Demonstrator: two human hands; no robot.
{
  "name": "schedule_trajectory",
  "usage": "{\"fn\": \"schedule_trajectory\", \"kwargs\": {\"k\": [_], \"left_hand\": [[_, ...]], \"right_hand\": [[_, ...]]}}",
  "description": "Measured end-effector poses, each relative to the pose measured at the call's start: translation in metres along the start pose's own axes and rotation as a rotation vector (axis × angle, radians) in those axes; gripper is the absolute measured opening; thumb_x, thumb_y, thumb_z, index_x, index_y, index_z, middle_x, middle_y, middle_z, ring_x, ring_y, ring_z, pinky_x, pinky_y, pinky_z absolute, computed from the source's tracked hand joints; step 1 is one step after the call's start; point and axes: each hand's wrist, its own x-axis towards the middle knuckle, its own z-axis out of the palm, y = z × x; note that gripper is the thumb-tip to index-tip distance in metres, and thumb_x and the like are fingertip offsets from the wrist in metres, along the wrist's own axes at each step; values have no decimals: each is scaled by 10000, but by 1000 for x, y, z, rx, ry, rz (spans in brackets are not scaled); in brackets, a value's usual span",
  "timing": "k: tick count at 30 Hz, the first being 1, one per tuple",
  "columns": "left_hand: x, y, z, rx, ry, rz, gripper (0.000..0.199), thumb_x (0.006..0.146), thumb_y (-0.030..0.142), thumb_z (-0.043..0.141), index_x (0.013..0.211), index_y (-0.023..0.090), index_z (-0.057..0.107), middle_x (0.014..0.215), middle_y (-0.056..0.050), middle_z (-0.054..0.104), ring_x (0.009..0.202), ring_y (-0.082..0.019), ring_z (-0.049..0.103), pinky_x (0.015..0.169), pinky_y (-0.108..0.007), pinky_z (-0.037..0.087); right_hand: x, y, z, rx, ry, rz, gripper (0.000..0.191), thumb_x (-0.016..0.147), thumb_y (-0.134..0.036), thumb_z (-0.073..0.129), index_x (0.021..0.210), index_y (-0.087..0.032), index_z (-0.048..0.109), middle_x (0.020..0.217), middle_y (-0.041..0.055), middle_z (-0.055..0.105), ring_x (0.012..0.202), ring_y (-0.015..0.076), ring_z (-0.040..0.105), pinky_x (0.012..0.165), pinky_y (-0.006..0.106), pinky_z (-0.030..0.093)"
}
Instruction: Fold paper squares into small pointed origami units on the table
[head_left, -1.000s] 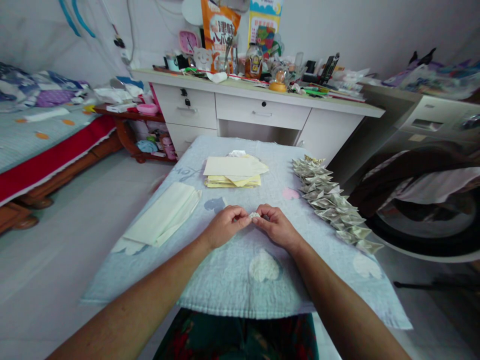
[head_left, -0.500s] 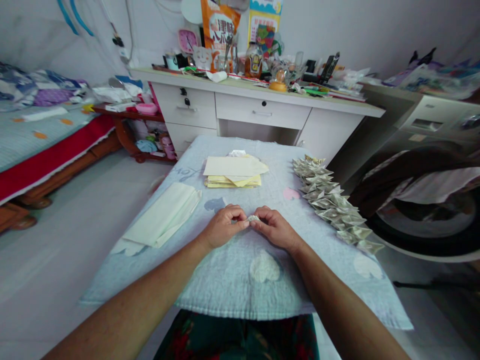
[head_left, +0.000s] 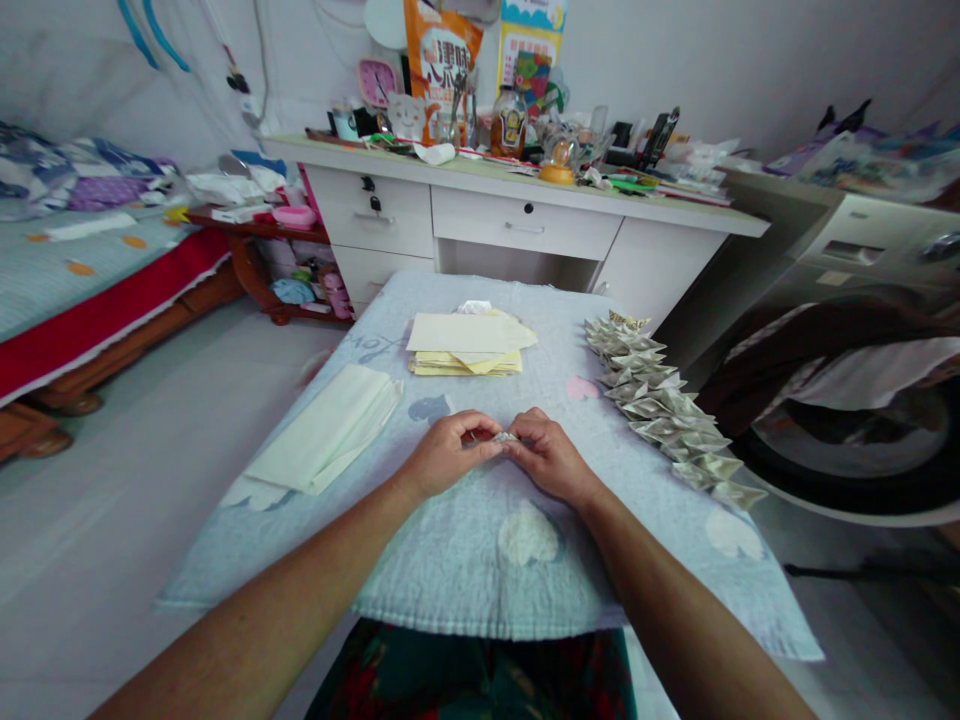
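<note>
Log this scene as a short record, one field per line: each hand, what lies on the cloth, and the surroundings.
left hand: pinching a small pale piece
right hand: pinching the same piece
cloth, far side: stack of cream and yellow sheets
cloth, left: folded pale sheets
cloth, right: pointed folded-paper pieces
beyond: white desk
</note>
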Motion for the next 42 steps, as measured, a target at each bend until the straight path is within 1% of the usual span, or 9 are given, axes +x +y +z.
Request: {"fn": "schedule_trajectory", "kwargs": {"k": [3, 8, 15, 23, 27, 30, 37, 40, 42], "left_hand": [[0, 0, -1, -20, 15, -5, 109, 757, 252, 639, 799, 160, 681, 769, -14, 690, 719, -144, 602, 706, -262, 473], [1, -3, -3, 14, 54, -5, 126, 785, 257, 613, 816, 158, 684, 772, -12, 688, 710, -138, 597, 698, -250, 469], [1, -5, -2, 71, 65, -4, 138, 790, 281, 589, 806, 158, 650, 742, -6, 653, 705, -144, 588, 659, -247, 456], [0, -4, -1, 97, 79, 21, 102, 799, 244, 591, 813, 163, 652, 762, -6, 661, 730, -144, 600, 677, -245, 454], [1, -7, -1, 175, 92, 93, 91, 808, 239, 598, 819, 174, 660, 811, -20, 660, 781, -155, 599, 727, -264, 455], [2, -10, -1, 242, 85, 128, 74, 779, 211, 628, 841, 186, 661, 839, -25, 654, 834, -174, 598, 779, -290, 452], [4, -17, 1, 386, 58, 144, 91, 771, 161, 615, 848, 192, 652, 855, -32, 652, 864, -197, 583, 801, -320, 432], [4, -18, 1, 443, 47, 154, 80, 770, 159, 623, 841, 186, 648, 851, -36, 649, 858, -201, 578, 791, -324, 428], [4, -18, 2, 461, 41, 157, 141, 756, 156, 644, 893, 186, 649, 853, -35, 648, 861, -204, 577, 796, -329, 430]], "right_hand": [[0, -1, 2, -54, -8, 19, 272, 904, -400, 552, 729, -199, 610, 698, 17, 596, 735, 167, 496, 735, 311, 354], [-1, 1, 1, -88, 9, 49, 177, 858, -361, 611, 806, -193, 624, 755, 17, 619, 768, 171, 512, 747, 311, 357], [0, 0, 2, -42, 29, 26, 301, 923, -392, 513, 707, -202, 602, 679, 10, 588, 718, 161, 499, 731, 310, 356], [-1, 5, 4, -60, 41, 26, 282, 920, -351, 526, 687, -203, 585, 666, 5, 582, 717, 160, 500, 732, 309, 355], [-2, 7, 4, -113, 50, 78, 114, 863, -309, 600, 829, -202, 623, 776, 19, 612, 800, 180, 517, 753, 313, 358], [-3, 5, 4, -132, 106, 67, 166, 825, -313, 649, 941, -198, 616, 873, 36, 613, 863, 195, 522, 792, 327, 362], [-2, 4, 5, -176, 130, 39, 166, 831, -312, 633, 954, -202, 620, 908, 52, 582, 903, 212, 507, 833, 351, 358], [-2, 7, 7, -189, 139, 35, 96, 839, -242, 615, 923, -196, 619, 888, 48, 576, 888, 203, 510, 820, 340, 365], [-1, 9, 9, -210, 143, 33, 52, 838, -171, 598, 879, -195, 619, 865, 41, 575, 868, 193, 512, 804, 328, 370]]}}
